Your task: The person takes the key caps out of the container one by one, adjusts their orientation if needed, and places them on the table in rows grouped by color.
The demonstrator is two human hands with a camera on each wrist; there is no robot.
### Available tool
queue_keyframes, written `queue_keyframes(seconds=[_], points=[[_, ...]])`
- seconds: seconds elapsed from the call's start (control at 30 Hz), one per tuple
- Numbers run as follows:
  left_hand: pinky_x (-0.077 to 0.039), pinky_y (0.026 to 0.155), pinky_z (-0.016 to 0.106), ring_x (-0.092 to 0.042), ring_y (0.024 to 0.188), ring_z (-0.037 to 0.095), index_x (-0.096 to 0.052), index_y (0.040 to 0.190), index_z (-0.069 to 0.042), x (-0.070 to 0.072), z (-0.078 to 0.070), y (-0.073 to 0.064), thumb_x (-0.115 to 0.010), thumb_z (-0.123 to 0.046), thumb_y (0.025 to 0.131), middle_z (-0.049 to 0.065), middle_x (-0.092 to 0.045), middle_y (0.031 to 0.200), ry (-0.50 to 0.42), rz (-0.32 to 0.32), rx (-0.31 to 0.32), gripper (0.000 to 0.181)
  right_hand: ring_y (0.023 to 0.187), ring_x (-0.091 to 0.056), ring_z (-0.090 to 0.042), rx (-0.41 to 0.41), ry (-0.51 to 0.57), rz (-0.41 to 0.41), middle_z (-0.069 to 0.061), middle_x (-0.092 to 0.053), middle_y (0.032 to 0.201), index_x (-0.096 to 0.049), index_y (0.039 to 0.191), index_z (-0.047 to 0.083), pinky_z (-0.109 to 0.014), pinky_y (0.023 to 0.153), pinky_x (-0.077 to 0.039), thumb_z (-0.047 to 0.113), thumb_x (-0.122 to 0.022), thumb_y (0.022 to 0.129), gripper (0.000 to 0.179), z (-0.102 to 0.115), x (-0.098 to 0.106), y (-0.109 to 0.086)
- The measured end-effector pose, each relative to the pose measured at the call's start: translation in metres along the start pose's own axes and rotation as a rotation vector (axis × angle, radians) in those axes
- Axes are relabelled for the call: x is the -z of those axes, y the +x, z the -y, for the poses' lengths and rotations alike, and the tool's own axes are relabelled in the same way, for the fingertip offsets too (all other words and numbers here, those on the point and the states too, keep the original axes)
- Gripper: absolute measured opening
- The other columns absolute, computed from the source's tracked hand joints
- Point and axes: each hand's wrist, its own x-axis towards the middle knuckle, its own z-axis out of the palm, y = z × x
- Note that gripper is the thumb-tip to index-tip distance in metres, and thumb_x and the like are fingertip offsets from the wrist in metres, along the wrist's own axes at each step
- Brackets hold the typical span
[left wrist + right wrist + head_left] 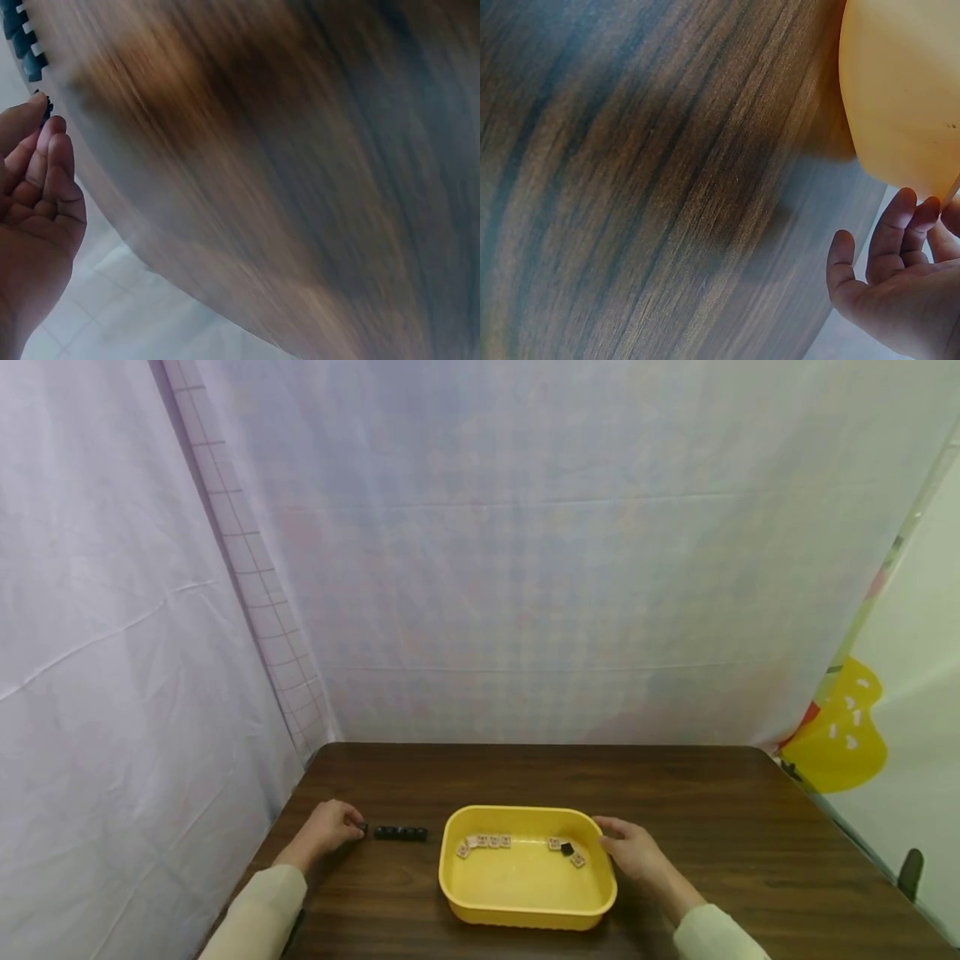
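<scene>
My left hand (328, 829) sits low and forward, forearm in a pale sleeve running back toward me. Its fingers (46, 161) are curled in toward the palm, with the thumb and fingertip pinched together at the front. My right hand (633, 849) reaches forward from its own pale sleeve, wrist fairly straight, palm turned inward. Its fingers (889, 232) are loosely bent and slightly spread, and I cannot tell whether they grip anything.

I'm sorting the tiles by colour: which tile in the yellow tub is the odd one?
The black tile near the yellow tub's right end, lying between two tan tiles. Every other tile in the tub is tan.
</scene>
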Motion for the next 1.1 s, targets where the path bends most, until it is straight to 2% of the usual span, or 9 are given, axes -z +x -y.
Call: queue_keyframes(seconds=[0.17,0.2,0.3,0.4,0.43,0.47,0.7,0.93,1.1], points=[[-0.053,0.069,0.038,-0.063,0.071,0.019,-0.074,0.084,-0.002,-0.004,0.004,0.003,-0.079,-0.004,0.075,0.002,-0.070,0.077,-0.034,0.015,-0.068,0.011,0.124,-0.046,-0.052,0.007,0.005,-0.010,-0.037,-0.049,0.134,-0.055,0.134,-0.007,-0.059,0.102,-0.039,0.005,-0.055,0.095,0.041,0.000,-0.001,-0.001],[-0.052,0.067,0.036,-0.062,0.070,0.018,-0.074,0.084,-0.003,-0.007,0.010,0.005,-0.079,-0.006,0.076,0.002,-0.069,0.077,-0.031,0.008,-0.113,0.010,0.124,-0.046,-0.052,0.009,0.004,-0.009,-0.037,-0.049,0.134,-0.055,0.134,-0.007,-0.059,0.101,-0.039,0.005,-0.055,0.096,0.041,0.000,-0.001,-0.001],[-0.052,0.067,0.036,-0.062,0.070,0.017,-0.074,0.085,-0.003,-0.008,0.011,0.006,-0.078,-0.008,0.077,0.000,-0.070,0.078,-0.017,0.018,-0.127,0.010,0.124,-0.047,-0.051,0.009,0.006,-0.010,-0.036,-0.050,0.133,-0.055,0.134,-0.008,-0.059,0.101,-0.040,0.005,-0.055,0.096,0.040,0.001,-0.001,-0.002],[-0.053,0.068,0.038,-0.063,0.071,0.020,-0.074,0.085,-0.002,-0.009,0.007,0.006,-0.078,-0.005,0.076,0.003,-0.070,0.079,-0.025,0.025,-0.073,0.011,0.124,-0.047,-0.052,0.011,0.006,-0.011,-0.037,-0.050,0.134,-0.054,0.134,-0.008,-0.059,0.101,-0.040,0.004,-0.055,0.096,0.040,0.002,-0.001,-0.002],[-0.054,0.070,0.041,-0.064,0.073,0.022,-0.074,0.086,-0.001,-0.007,-0.001,0.004,-0.078,-0.003,0.075,0.004,-0.070,0.080,-0.026,0.034,-0.023,0.012,0.124,-0.046,-0.052,0.010,0.008,-0.010,-0.037,-0.050,0.134,-0.054,0.134,-0.008,-0.059,0.101,-0.040,0.004,-0.054,0.096,0.040,0.002,-0.001,-0.002],[-0.054,0.070,0.041,-0.064,0.073,0.023,-0.074,0.086,-0.001,-0.007,-0.003,0.004,-0.079,-0.002,0.074,0.005,-0.070,0.080,-0.022,0.031,-0.005,0.013,0.124,-0.046,-0.052,0.011,0.008,-0.010,-0.037,-0.049,0.134,-0.054,0.134,-0.008,-0.059,0.101,-0.040,0.004,-0.054,0.096,0.040,0.002,-0.001,-0.002],[-0.053,0.071,0.037,-0.063,0.073,0.021,-0.074,0.089,0.000,-0.010,-0.010,0.004,-0.079,-0.001,0.074,0.004,-0.069,0.078,0.017,0.004,0.030,0.016,0.122,-0.049,-0.050,0.015,0.009,-0.012,-0.037,-0.050,0.133,-0.054,0.134,-0.009,-0.057,0.099,-0.042,0.004,-0.054,0.095,0.041,0.001,-0.001,-0.003],[-0.054,0.071,0.040,-0.064,0.075,0.022,-0.073,0.095,0.001,-0.010,-0.009,0.002,-0.078,-0.001,0.074,0.005,-0.069,0.081,-0.039,0.004,0.064,0.022,0.123,-0.048,-0.051,0.009,0.010,-0.009,-0.037,-0.049,0.135,-0.054,0.135,-0.008,-0.058,0.099,-0.042,0.005,-0.054,0.096,0.041,0.002,0.000,-0.004],[-0.054,0.071,0.042,-0.066,0.080,0.025,-0.071,0.104,0.003,-0.006,-0.014,0.003,-0.076,-0.006,0.081,0.008,-0.070,0.087,-0.050,-0.019,0.059,0.025,0.127,-0.044,-0.051,0.007,0.028,-0.008,-0.036,-0.045,0.139,-0.053,0.136,-0.007,-0.060,0.102,-0.038,0.004,-0.054,0.096,0.041,0.003,-0.001,-0.003]])
